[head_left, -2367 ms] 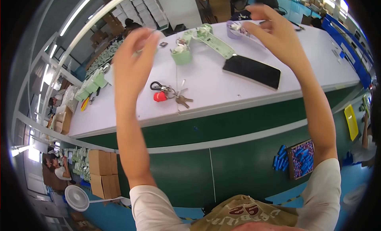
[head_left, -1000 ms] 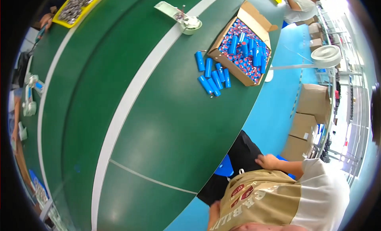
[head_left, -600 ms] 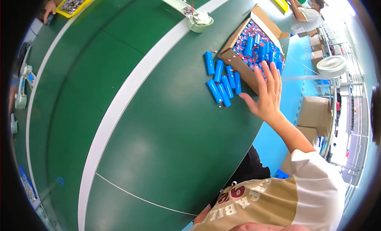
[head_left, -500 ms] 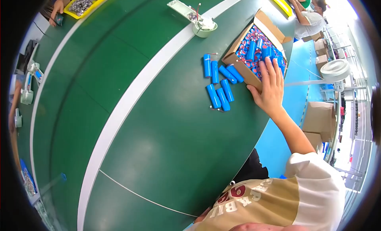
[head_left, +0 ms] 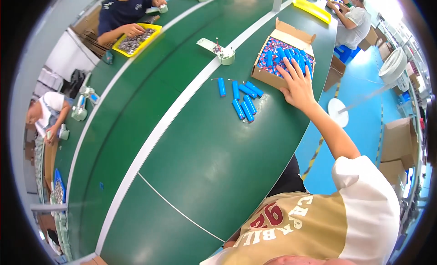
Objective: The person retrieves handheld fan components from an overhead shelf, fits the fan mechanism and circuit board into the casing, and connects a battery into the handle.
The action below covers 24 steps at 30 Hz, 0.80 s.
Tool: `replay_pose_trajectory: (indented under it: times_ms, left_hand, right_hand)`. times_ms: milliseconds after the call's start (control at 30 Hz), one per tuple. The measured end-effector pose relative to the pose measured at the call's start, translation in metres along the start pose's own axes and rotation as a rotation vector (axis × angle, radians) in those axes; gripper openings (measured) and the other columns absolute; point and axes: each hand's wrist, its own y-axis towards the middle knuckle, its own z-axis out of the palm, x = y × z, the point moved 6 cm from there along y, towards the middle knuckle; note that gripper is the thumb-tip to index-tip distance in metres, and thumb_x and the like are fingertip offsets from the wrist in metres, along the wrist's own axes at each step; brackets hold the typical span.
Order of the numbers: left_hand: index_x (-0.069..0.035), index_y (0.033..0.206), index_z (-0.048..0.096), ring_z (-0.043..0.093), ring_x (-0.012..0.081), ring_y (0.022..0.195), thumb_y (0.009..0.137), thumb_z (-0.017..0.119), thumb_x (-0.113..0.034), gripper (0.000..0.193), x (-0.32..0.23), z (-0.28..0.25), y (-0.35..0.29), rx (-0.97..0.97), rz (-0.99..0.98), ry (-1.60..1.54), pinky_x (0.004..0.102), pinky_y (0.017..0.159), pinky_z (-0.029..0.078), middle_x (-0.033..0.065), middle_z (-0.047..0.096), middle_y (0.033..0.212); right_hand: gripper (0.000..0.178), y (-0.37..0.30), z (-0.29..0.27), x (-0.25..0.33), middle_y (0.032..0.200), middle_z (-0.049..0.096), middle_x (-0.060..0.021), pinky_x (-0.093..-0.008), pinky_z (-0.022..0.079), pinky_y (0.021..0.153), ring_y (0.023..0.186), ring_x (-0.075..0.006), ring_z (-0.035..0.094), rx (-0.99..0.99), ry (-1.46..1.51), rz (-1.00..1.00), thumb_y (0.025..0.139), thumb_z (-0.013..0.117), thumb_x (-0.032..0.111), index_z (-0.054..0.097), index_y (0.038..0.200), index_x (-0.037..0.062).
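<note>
My right hand reaches over the near side of an open cardboard box, thumb outside the wall. Its fingers are spread, their tips on the blue cylindrical battery packs that lie loose on top. Beneath these, more packs stand packed upright with red ends showing. Left of the box, several blue battery packs lie on the green table, some with thin wires and small white plugs. My left hand is out of sight; only a sliver of skin shows by the table edge below my shirt.
A pale green plastic housing with a red wire lies on the white strip beyond the packs. Across the table, a person handles metal parts in a yellow tray. Another yellow tray lies at the far right, near a seated person. A fan stands on the blue floor.
The view has swung, bringing co-workers at left into sight. My right hand stays spread at the box, its fingertips still among the top packs. The loose packs keep their grouping on the table.
</note>
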Motion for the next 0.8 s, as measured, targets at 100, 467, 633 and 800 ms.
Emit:
replay_pose_trajectory:
  times_ms: [100,467,633,800]
  left_hand:
    - [-0.006,0.110,0.069,0.066,0.0382,0.099,0.090,0.066,-0.039,0.039,0.027,0.009,0.007,-0.123,0.164,0.119,0.0454,0.089,0.051,0.0193,0.071,0.105]
    - [-0.005,0.128,0.061,0.053,0.0381,0.125,0.088,0.068,-0.041,0.054,0.052,-0.064,-0.116,-0.254,-0.021,0.227,0.0478,0.106,0.041,0.0208,0.059,0.133]
    - [-0.005,0.129,0.060,0.056,0.0424,0.119,0.093,0.064,-0.036,0.048,0.050,-0.076,-0.194,-0.176,-0.104,0.204,0.0469,0.102,0.044,0.0227,0.059,0.131]
    - [-0.002,0.121,0.062,0.062,0.0412,0.108,0.096,0.061,-0.025,0.034,-0.034,-0.132,-0.247,0.066,-0.292,-0.134,0.0433,0.091,0.051,0.0222,0.066,0.118]
  right_hand:
    - [0.081,-0.005,0.023,-0.007,0.160,0.032,-0.0062,-0.0672,0.024,0.112,0.146,-0.0318,0.031,-0.073,-0.044,0.034,0.071,0.074,0.013,0.044,0.146,0.0220]
    - [0.062,0.024,-0.006,0.058,0.141,0.052,-0.0073,-0.0525,0.037,0.109,0.136,-0.0289,0.044,-0.355,0.162,-0.162,0.074,0.079,0.023,0.057,0.131,0.0161]
    - [0.052,0.094,0.061,0.095,0.119,0.063,-0.0130,-0.0475,0.049,0.095,0.114,-0.0328,0.060,0.187,0.517,0.153,0.082,0.072,0.046,0.067,0.118,0.0091]
    - [0.081,0.068,0.057,0.151,0.128,0.059,-0.0195,-0.0507,0.042,0.103,0.125,-0.0380,0.052,0.231,0.470,-0.115,0.077,0.060,0.079,0.063,0.132,0.0192]
